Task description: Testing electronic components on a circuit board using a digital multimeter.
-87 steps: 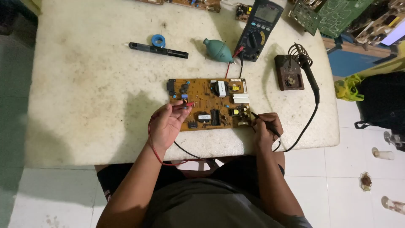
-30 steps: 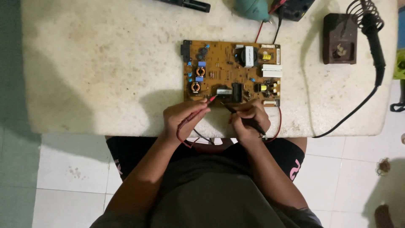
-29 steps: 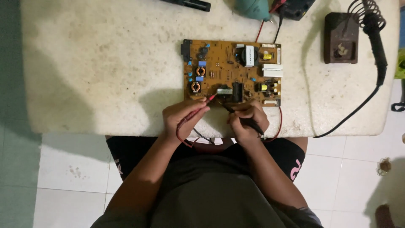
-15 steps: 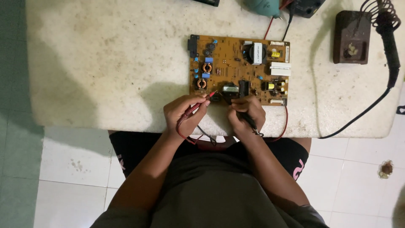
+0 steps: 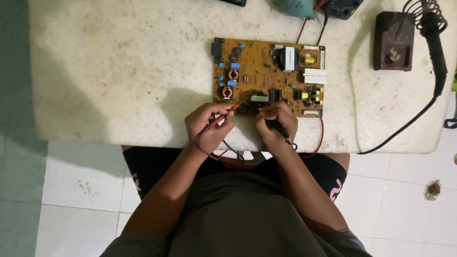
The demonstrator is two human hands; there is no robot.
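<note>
We find the circuit board [image 5: 269, 76] lying flat on the surface [image 5: 119, 71], toward its near edge. The left hand [image 5: 208, 124] grips a red probe [image 5: 220, 120], the right hand [image 5: 276, 124] a black probe [image 5: 281, 129], both tips at the board's near edge. We judge a slipping tip could bridge neighbouring contacts; trailing leads may snag.

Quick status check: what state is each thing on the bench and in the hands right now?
left hand: closed around red probe, tip at board edge
right hand: closed around black probe
circuit board: flat on the table, component side up
soldering iron: parked in its coiled stand
</note>
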